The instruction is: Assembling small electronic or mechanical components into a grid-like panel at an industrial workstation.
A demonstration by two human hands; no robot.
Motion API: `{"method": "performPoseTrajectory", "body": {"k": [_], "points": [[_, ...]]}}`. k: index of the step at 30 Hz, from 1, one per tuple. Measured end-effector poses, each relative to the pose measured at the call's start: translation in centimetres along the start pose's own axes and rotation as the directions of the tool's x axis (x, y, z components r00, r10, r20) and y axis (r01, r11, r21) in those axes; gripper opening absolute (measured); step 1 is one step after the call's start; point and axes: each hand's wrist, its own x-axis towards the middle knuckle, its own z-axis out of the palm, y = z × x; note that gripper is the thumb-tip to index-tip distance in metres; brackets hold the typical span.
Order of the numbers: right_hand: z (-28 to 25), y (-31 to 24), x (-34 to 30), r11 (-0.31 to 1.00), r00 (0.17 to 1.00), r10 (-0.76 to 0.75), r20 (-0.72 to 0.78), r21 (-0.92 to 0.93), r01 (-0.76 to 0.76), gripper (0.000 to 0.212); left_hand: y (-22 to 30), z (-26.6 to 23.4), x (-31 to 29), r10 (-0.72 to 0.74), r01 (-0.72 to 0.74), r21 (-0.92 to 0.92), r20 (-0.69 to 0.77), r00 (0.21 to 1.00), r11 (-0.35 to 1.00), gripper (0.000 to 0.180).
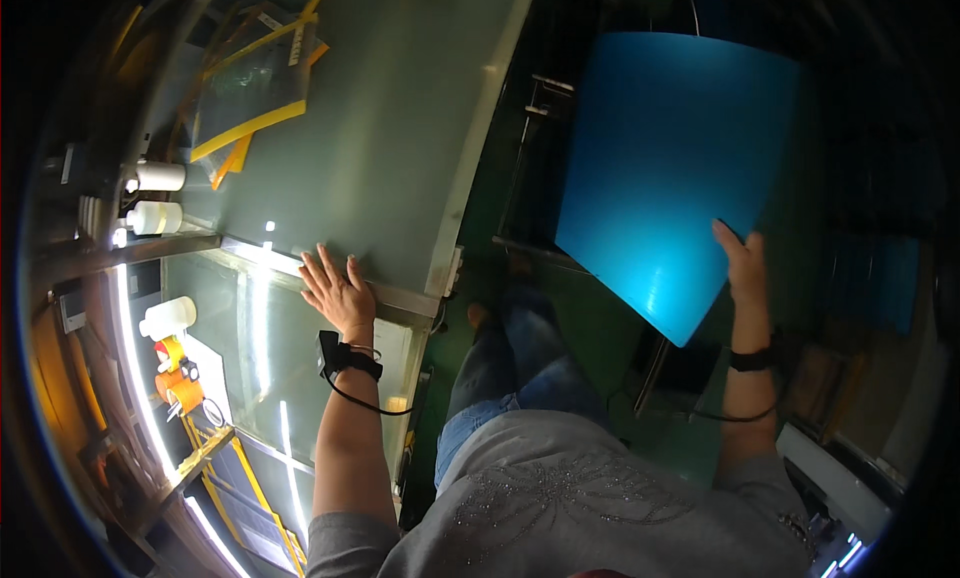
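Note:
A large, smooth blue sheet (660,168) hangs over the floor to my right, its lower corner tipped toward me. My right hand (742,263) grips its right edge near that corner, the thumb lying on the face; the other fingers are mostly hidden behind it. My left hand (338,290) rests with fingers spread on the worktop, by the seam between the grey-green table panel (390,148) and the brightly lit glass panel (220,293). Nothing is in the left hand. Each wrist wears a black band, and a cable runs from it.
Yellow-edged clear folders (255,83) lie at the table's far left. White bottles (155,218) and orange tape rolls (180,386) stand along its left side, near a bright tube light (140,368). A metal rack (535,128) stands beyond the table's right edge. Another blue sheet (880,283) shows dimly at right.

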Motion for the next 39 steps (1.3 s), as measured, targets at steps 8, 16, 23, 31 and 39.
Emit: {"method": "performPoseTrajectory", "body": {"k": [8, 16, 23, 31, 39], "points": [[14.9, 10.0, 4.7, 0.928, 0.996, 0.066, 0.061, -0.371, -0.039, 0.031, -0.2, 0.0, -0.3, 0.004, -0.004, 0.002, -0.022, 1.0, 1.0, 0.063], [23.9, 16.1, 5.9, 0.765, 0.997, 0.074, -0.001, -0.641, -0.058, 0.031, -0.2, -0.1, -0.1, 0.035, -0.035, 0.005, -0.035, 0.999, 0.999, 0.061], [25.6, 19.4, 6.7, 0.737, 0.987, 0.161, -0.023, -0.662, -0.136, 0.032, -0.3, -0.3, -0.1, 0.056, -0.056, -0.004, -0.031, 0.998, 0.998, 0.062], [26.6, 22.0, 6.5, 0.777, 0.994, 0.112, -0.005, -0.623, -0.09, 0.041, -0.4, -0.3, -0.1, 0.072, -0.071, 0.013, -0.036, 0.997, 0.997, 0.061], [26.9, 21.8, 6.8, 0.765, 0.984, 0.175, 0.036, -0.634, -0.113, 0.04, -0.4, -0.4, -0.1, 0.079, -0.079, -0.008, -0.035, 0.996, 0.997, 0.061]]}}
